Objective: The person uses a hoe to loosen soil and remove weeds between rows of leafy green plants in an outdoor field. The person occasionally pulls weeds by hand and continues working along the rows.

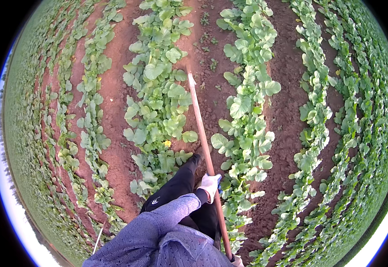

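Observation:
A hoe (pixel 200 124) with a long wooden handle runs from the bottom edge up into the furrow between two leafy crop rows. Its pale head, at the far end, rests at or near the soil beside the left row; the blade's shape is hard to make out. My left hand (pixel 210 185), in a white and blue glove, is wrapped around the handle's middle. Lower down, by the bottom edge, my right hand (pixel 237 261) is at the handle's near end, partly cut off and seemingly closed on it.
A thick green crop row (pixel 158 93) stands close on the left, another row (pixel 247 102) on the right. Small weeds (pixel 213 64) grow in the furrow ahead. My dark-trousered leg (pixel 174 180) reaches forward beside the left row. More rows curve away on both sides.

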`<state>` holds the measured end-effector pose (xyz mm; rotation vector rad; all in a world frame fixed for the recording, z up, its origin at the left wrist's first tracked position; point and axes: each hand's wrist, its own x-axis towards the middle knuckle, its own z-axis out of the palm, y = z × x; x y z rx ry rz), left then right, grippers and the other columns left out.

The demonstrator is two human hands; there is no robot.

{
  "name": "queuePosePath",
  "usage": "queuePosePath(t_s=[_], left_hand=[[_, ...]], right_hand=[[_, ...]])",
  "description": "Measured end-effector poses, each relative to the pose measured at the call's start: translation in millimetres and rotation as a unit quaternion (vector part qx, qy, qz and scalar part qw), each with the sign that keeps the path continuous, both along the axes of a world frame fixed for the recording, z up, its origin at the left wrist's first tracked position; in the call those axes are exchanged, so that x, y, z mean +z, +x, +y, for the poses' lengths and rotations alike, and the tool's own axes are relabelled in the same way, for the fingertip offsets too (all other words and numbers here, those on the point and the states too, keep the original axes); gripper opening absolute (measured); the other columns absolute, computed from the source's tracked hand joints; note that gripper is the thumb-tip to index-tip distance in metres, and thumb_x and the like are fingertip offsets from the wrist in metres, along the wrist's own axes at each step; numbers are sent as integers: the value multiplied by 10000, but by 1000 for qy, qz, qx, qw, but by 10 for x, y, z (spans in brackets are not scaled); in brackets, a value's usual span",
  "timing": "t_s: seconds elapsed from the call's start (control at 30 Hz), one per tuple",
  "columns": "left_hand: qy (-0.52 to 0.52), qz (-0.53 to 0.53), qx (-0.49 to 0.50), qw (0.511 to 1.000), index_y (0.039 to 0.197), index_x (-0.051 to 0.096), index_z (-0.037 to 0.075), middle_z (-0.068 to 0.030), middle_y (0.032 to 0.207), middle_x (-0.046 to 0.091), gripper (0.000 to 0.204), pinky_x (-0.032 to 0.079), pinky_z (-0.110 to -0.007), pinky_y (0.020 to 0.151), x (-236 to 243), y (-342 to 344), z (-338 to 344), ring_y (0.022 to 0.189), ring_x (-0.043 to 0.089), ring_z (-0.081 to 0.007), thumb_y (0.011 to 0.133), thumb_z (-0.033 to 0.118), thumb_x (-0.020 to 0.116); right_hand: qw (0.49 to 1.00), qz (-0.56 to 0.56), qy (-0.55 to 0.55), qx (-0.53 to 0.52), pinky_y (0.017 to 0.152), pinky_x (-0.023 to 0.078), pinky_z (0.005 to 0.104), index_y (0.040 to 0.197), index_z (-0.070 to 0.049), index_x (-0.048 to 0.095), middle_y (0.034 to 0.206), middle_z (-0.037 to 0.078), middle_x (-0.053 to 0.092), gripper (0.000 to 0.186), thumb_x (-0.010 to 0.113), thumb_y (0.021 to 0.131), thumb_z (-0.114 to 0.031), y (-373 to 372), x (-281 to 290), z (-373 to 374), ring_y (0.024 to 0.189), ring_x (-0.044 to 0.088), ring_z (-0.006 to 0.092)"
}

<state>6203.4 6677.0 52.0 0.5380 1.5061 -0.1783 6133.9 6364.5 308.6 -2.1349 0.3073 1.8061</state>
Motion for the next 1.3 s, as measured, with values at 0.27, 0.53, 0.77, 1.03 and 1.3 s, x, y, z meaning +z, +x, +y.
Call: queuePosePath(t_s=[0.27,0.53,0.77,1.03,1.3], left_hand=[[4,6,18,1000,823,478,88,-14,598,459,210,453,-351,391,357,-75,70,449,477,-161,869,172,665],[-249,-25,114,961,814,534,83,-32,671,501,217,518,-414,464,213,-591,-1529,548,530,-211,864,223,694],[-199,-54,31,978,760,563,102,-18,624,485,202,491,-391,453,362,-22,-938,479,485,-183,888,225,659],[189,-139,-79,969,744,508,89,-15,569,474,239,441,-344,423,-398,2255,2158,439,465,-171,898,242,607],[143,2,-125,982,665,522,110,-6,544,460,254,422,-345,425,-949,1449,1354,436,458,-168,887,224,566]], right_hand=[[999,-29,-25,25,663,520,344,1061,-54,659,807,116,696,356,752,789,-264,104,4,5,742,670,187],[993,-20,-100,61,667,516,343,1065,-56,655,814,112,692,361,751,786,-263,107,813,-666,738,661,187],[995,-55,-70,50,671,512,342,1070,-57,651,819,107,689,365,750,784,-262,-104,491,-815,735,653,186],[975,-140,172,-24,594,516,391,1054,-21,559,710,137,637,372,697,840,-292,1579,-1424,2333,621,636,279],[989,-60,90,-105,600,512,363,996,-20,578,700,113,638,347,700,837,-303,890,-1306,1937,621,642,228]])
